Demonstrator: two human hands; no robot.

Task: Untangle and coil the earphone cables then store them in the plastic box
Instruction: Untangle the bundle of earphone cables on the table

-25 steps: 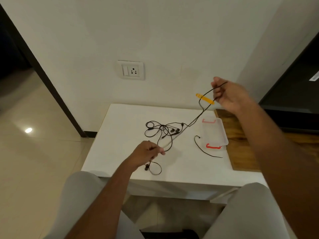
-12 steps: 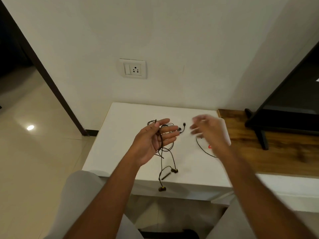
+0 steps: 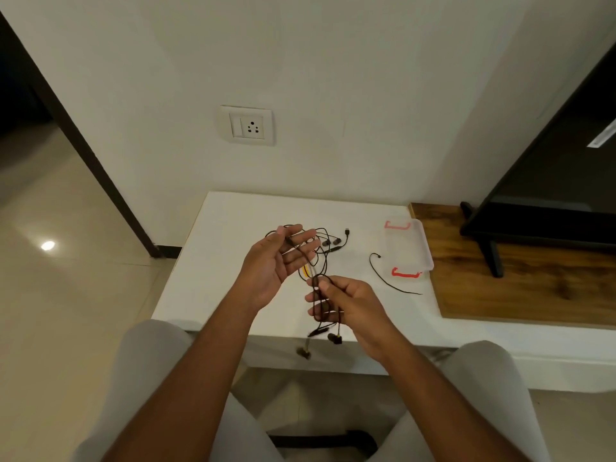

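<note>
Head view: left hand (image 3: 270, 265) palm-up, fingers spread under the tangled earphone cables (image 3: 313, 251); right hand (image 3: 346, 303) fingers pinched on the strand, plastic box (image 3: 423, 243) on counter (image 3: 226, 235).

Black earphone cables (image 3: 321, 248): tangle partly hidden behind left hand (image 3: 271, 266) fingers; cannot tell how many separate sets. Cable inside right hand (image 3: 346, 303): run concealed by curled fingers. Yellow piece (image 3: 305, 271) between hands: mostly covered, identity unclear. Dangling earbuds (image 3: 334, 338) at table's near edge: blurred. Plastic box (image 3: 408, 248) at table's right edge: transparent, contents not discernible. Dark screen (image 3: 550, 181): cut off by right picture edge. Forearms, knees: cut off at bottom edge.
</note>
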